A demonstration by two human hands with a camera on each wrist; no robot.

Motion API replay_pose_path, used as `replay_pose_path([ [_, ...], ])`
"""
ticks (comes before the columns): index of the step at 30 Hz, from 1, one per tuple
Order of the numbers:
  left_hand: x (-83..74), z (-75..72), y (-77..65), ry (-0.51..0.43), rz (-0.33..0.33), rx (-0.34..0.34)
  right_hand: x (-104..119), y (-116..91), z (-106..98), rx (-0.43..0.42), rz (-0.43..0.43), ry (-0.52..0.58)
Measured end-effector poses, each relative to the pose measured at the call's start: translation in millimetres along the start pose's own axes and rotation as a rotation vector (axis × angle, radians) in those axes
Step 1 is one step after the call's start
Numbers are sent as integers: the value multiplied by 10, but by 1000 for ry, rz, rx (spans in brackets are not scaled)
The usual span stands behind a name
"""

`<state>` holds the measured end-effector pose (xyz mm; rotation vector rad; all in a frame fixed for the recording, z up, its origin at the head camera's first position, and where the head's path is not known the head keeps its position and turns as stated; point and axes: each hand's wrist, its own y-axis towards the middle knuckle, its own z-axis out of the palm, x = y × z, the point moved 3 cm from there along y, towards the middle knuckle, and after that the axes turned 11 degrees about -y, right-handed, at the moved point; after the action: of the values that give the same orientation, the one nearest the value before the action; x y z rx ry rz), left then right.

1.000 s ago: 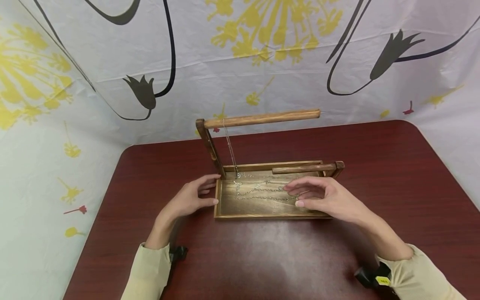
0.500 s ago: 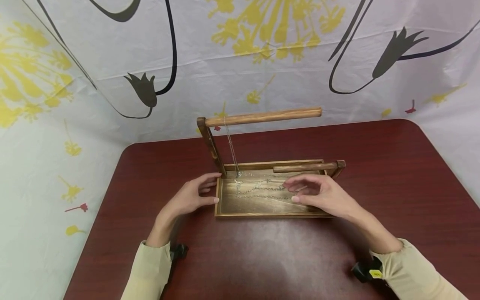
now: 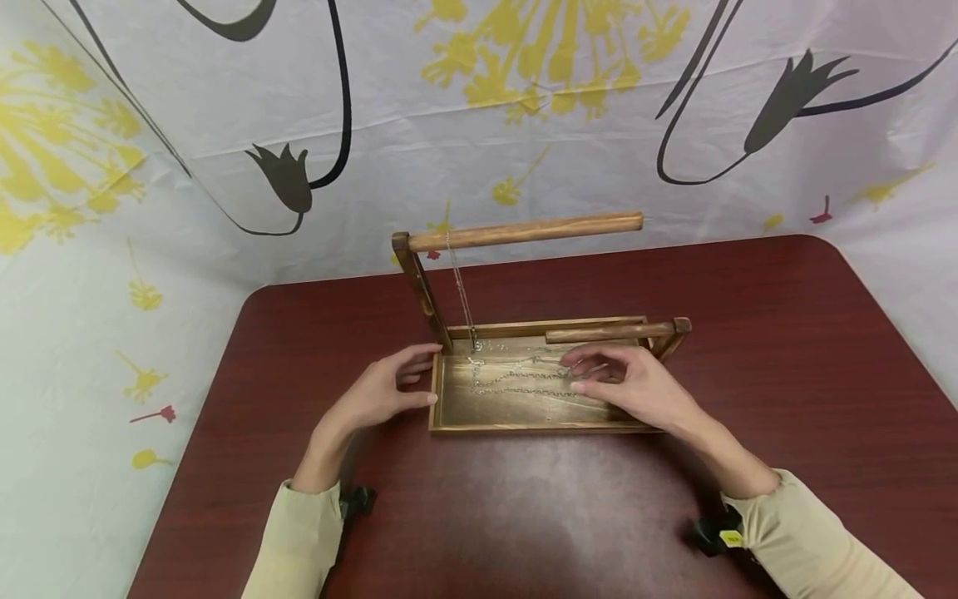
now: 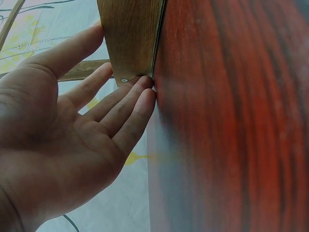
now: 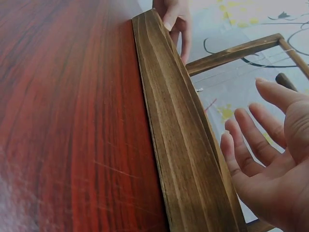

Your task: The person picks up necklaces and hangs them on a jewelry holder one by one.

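A wooden jewelry stand has a shallow tray (image 3: 494,412) with a high bar (image 3: 524,232) and a lower bar (image 3: 609,334) above it. My left hand (image 3: 377,389) touches the tray's left end, thumb and fingers spread along that wall; the left wrist view shows its fingertips against the wooden side (image 4: 133,38). Over the right half of the tray is my right hand (image 3: 636,384), thumb and fingers apart, near the right ends of the chain necklaces (image 3: 516,391) lying inside. In the right wrist view nothing shows between its fingers (image 5: 263,145). One thin necklace (image 3: 460,291) hangs from the high bar.
The stand rests on a dark red wood-grain table (image 3: 539,507). Behind it hangs a white cloth (image 3: 584,158) with yellow and grey flower prints. The stand's left upright (image 3: 421,291) rises beside my left hand, and the high bar's right end has no support.
My right hand has moved slightly left over the tray, its thumb and fingers now nearer the necklaces. The left hand stays at the tray's left end.
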<state>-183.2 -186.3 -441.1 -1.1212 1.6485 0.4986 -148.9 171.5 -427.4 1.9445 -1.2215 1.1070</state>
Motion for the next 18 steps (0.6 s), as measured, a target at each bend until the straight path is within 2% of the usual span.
replay_pose_path([
  [8, -20, 6, -6, -6, -19, 1, -48, 57, 76, 1, -37, -15],
  [18, -15, 8, -1, -10, -13, -3, -80, 97, 136, -14, -9, -108],
])
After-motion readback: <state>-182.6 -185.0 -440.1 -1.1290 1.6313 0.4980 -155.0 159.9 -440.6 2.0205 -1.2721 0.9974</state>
